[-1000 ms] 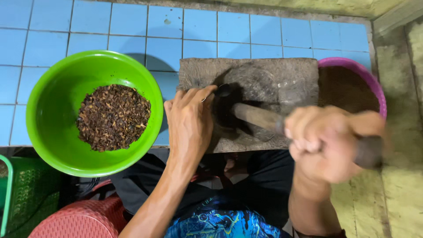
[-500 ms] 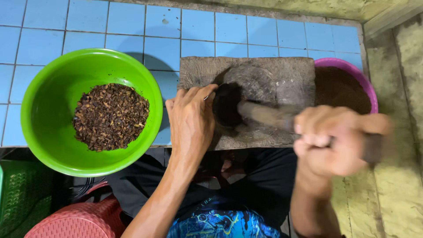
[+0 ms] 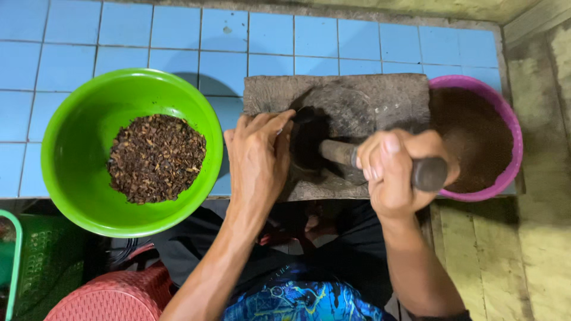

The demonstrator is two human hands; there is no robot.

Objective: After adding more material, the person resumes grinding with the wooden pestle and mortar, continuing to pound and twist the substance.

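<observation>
head view looks straight down on a grey stone mortar block [image 3: 380, 95] set on blue tiles [image 3: 178, 35]. right hand [image 3: 395, 172] is clenched around a dark pestle [image 3: 380, 163], whose lower end sits in the block's hollow. left hand [image 3: 257, 157] lies flat with loose fingers on the block's left edge (gripping nothing). left of the block, a green bowl [image 3: 77, 137] holds dark brown bits [image 3: 156, 157]; right of it, touching, a purple bowl [image 3: 513, 137] holds brown powder [image 3: 473, 139].
</observation>
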